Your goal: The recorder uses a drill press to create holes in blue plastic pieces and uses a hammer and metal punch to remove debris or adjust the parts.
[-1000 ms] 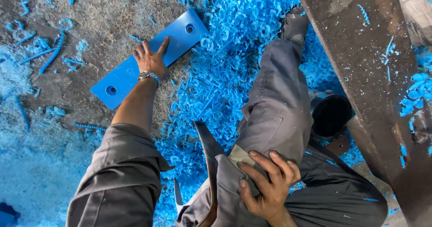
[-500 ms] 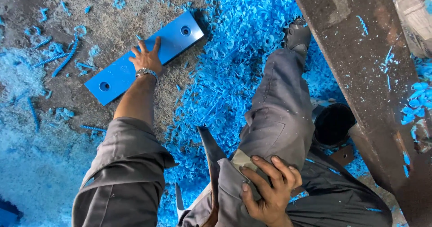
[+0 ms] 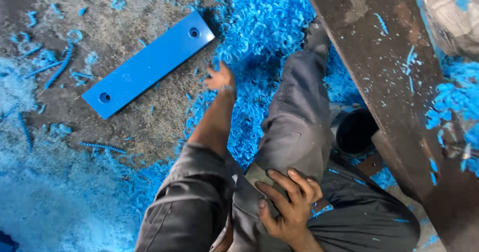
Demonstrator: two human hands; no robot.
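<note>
While the left hand (image 3: 219, 77) hangs with loose, empty fingers over the blue shavings (image 3: 259, 37), the flat blue plate (image 3: 148, 65) with its 2 round holes lies slantwise on the grey floor (image 3: 129, 127) just beside that hand, apart from it. Resting on the grey trouser leg (image 3: 294, 127), the right hand (image 3: 287, 202) curls its fingers around a small grey-brown object whose kind I cannot tell. Beside the leg stand a dark round container (image 3: 355, 132) and a rusty metal beam (image 3: 399, 92).
</note>
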